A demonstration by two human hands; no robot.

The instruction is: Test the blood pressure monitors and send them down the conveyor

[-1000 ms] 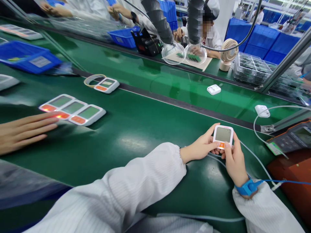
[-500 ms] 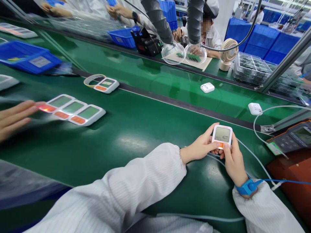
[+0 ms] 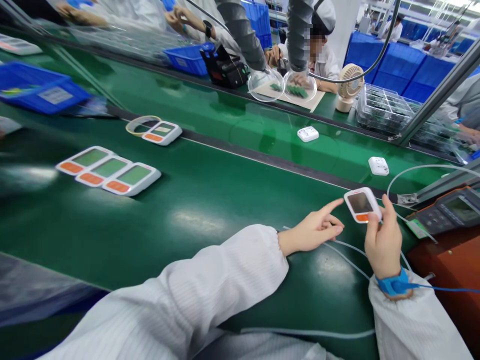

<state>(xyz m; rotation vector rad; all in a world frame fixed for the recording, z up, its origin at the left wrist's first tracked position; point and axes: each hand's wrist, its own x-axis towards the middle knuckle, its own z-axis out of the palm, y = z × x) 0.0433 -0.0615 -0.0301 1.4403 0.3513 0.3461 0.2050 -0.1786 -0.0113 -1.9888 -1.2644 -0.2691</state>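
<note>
A small white device with a dark square screen and an orange button strip (image 3: 360, 203) is held tilted in my right hand (image 3: 384, 242), thumb at its lower edge. My left hand (image 3: 311, 229) is just to its left, index finger stretched out near the device's upper left corner and the other fingers loosely bent; nothing is in it. Around my right wrist is a blue strap (image 3: 393, 284) with a cord. On the green bench, three similar devices (image 3: 108, 171) lie side by side to the left. Another such device (image 3: 162, 133) lies behind them, beside a tape ring (image 3: 140, 125).
Two white square pieces (image 3: 308, 133) lie on the green strip beyond the dark rail. An orange-grey meter (image 3: 446, 210) and pale cables stand at the right. Blue bins (image 3: 41, 90) are at the left. Across the bench sit a fan (image 3: 350, 82), extraction hoses (image 3: 300, 35) and co-workers.
My left hand has let go of the device, which my right hand has moved right and tilted. Its display went dark. A co-worker's hand at the left has withdrawn from the three devices.
</note>
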